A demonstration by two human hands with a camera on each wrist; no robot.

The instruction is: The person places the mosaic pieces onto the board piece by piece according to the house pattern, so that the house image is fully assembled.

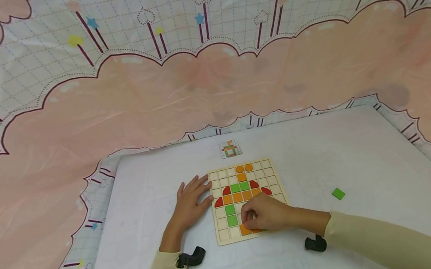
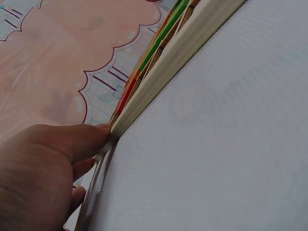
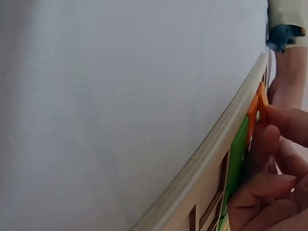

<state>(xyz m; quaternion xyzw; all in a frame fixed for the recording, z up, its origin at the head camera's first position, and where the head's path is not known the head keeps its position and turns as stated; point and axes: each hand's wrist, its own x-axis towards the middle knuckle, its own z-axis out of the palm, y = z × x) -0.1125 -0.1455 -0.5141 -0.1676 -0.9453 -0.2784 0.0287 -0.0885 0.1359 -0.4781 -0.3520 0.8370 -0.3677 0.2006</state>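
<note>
A wooden grid board (image 1: 224, 235) lies on the table, holding red rounded pieces, green and orange squares and two orange discs. My right hand (image 1: 267, 212) is over its lower rows, thumb and finger pinching an orange square tile (image 1: 244, 229). In the right wrist view this orange tile (image 3: 263, 102) tilts up beside another orange square and a green tile (image 3: 237, 151). My left hand (image 1: 192, 199) has its fingers spread at the board's left edge. The left wrist view shows that thumb (image 2: 91, 137) touching the edge. My right hand hides some lower cells.
A small pattern card (image 1: 230, 148) with a coloured grid picture lies beyond the board. One loose green square tile (image 1: 338, 194) is on the white tabletop (image 1: 309, 156) to the right. A patterned pink cloth (image 1: 196, 89) hangs behind the table.
</note>
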